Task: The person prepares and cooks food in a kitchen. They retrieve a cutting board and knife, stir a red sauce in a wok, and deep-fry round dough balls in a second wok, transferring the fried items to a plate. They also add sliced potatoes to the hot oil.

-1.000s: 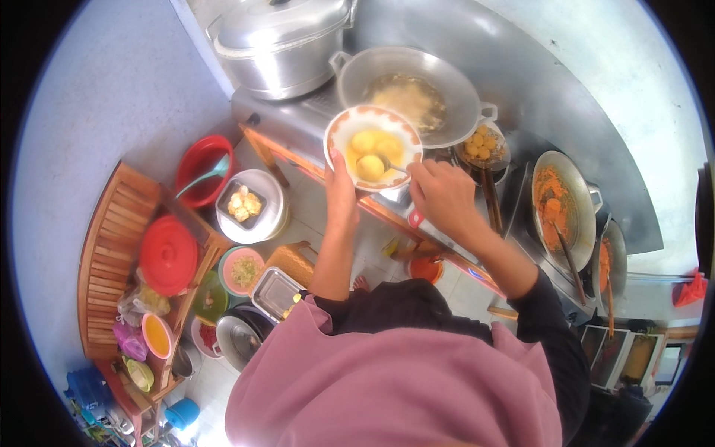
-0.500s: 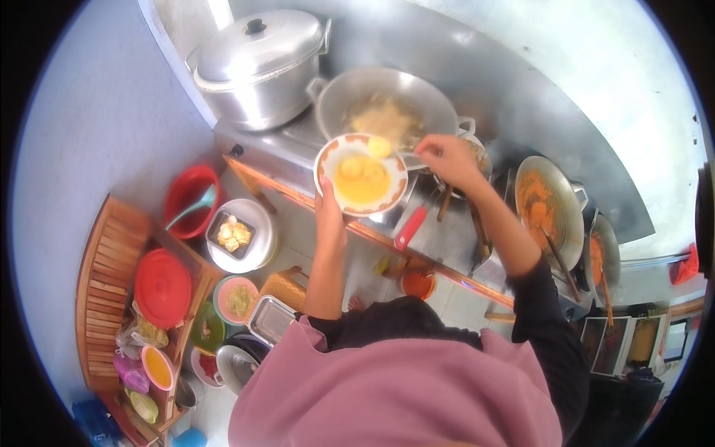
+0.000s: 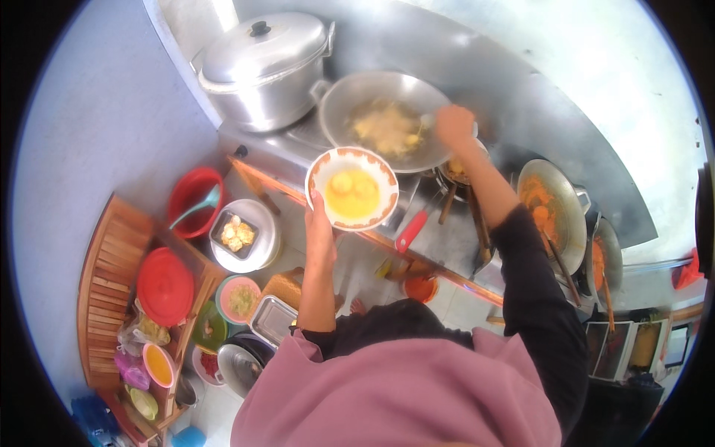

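My left hand (image 3: 319, 237) grips the near left rim of a white bowl (image 3: 316, 179) with an orange-brown patterned edge. Yellow liquid, like beaten egg, lies in it with two rounded pieces (image 3: 354, 183). Over the right side of a large metal wok (image 3: 339, 112), my right hand (image 3: 455, 125) is closed around a spoon (image 3: 427, 121), mostly hidden and blurred, its head low in the wok. Pale yellow food (image 3: 387, 128) fries in bubbling oil there. The bowl is held just in front of the wok, above the stove's front edge.
A big lidded aluminium pot (image 3: 261, 67) stands left of the wok. To the right are two pans of orange food (image 3: 551, 208), with wooden handles sticking out. A red-handled utensil (image 3: 411, 229) lies at the stove edge. Low left, a red basin (image 3: 179, 205) and a wooden rack (image 3: 100, 283).
My right hand has moved from the bowl up to the wok's right side, taking the spoon and a yellow piece with it. The bowl has come slightly nearer me.
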{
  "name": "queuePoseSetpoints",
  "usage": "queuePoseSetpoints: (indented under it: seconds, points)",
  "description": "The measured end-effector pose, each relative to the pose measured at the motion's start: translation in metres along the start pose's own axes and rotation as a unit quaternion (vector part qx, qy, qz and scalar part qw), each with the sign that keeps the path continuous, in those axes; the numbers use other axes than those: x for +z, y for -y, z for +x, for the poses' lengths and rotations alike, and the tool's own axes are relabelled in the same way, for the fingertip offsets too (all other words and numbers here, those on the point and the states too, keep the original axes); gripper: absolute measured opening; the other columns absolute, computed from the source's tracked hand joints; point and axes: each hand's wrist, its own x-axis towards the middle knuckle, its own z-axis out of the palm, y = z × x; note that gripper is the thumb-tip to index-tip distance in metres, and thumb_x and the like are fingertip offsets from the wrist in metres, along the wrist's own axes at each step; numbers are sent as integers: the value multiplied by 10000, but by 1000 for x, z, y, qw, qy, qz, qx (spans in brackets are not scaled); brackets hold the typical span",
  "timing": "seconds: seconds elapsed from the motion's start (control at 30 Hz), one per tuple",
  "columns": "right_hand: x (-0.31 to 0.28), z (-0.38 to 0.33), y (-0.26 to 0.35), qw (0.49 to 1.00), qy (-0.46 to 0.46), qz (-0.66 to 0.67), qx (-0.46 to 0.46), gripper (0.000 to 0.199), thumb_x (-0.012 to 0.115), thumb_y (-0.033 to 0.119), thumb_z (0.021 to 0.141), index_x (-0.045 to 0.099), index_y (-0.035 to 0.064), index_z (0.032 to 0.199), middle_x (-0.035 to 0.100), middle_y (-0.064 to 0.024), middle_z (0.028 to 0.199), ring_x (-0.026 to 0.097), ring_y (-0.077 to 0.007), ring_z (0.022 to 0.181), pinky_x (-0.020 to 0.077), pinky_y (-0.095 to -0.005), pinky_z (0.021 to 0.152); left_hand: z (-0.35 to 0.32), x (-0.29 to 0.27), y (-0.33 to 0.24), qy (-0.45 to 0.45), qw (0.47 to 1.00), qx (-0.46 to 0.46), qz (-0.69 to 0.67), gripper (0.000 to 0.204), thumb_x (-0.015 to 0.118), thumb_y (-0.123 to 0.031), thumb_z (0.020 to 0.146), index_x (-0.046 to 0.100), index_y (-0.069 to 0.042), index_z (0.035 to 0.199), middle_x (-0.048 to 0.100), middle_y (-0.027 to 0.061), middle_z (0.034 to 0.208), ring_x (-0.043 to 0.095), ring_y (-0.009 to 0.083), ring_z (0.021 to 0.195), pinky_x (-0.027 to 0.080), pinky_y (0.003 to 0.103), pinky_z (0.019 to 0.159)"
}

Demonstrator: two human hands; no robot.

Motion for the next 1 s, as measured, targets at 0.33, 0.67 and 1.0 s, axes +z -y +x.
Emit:
queuePoseSetpoints:
  seconds: [0.33, 0.67, 1.0]
  points:
    - [-112, -50, 0, 952, 81, 290, -58, 169, 603, 158, 811, 706, 112, 937, 707, -100, 921, 668, -295, 889, 521, -365, 763, 4, 23, -13, -13, 999, 23, 23, 628, 336, -491, 1038, 376, 6, 1420, 550, 163, 1323, 606, 254, 1155, 571, 388, 859]
    - [-129, -109, 57, 956, 60, 163, -238, 167, 589, 44, 757, 668, 106, 891, 653, -115, 744, 648, -320, 781, 492, -431, 665, -2, 29, -14, -2, 998, 40, 42, 666, 391, -502, 1015, 339, 12, 1435, 485, 222, 1356, 598, 309, 1151, 616, 398, 774]
    - [-120, -164, 95, 899, 115, 386, -172, 114, 575, 122, 846, 668, 131, 912, 664, -95, 731, 651, -293, 714, 496, -398, 648, -9, -4, 1, -36, 997, 56, 43, 650, 400, -473, 1030, 368, 33, 1437, 473, 202, 1392, 459, 278, 1295, 373, 369, 1068]
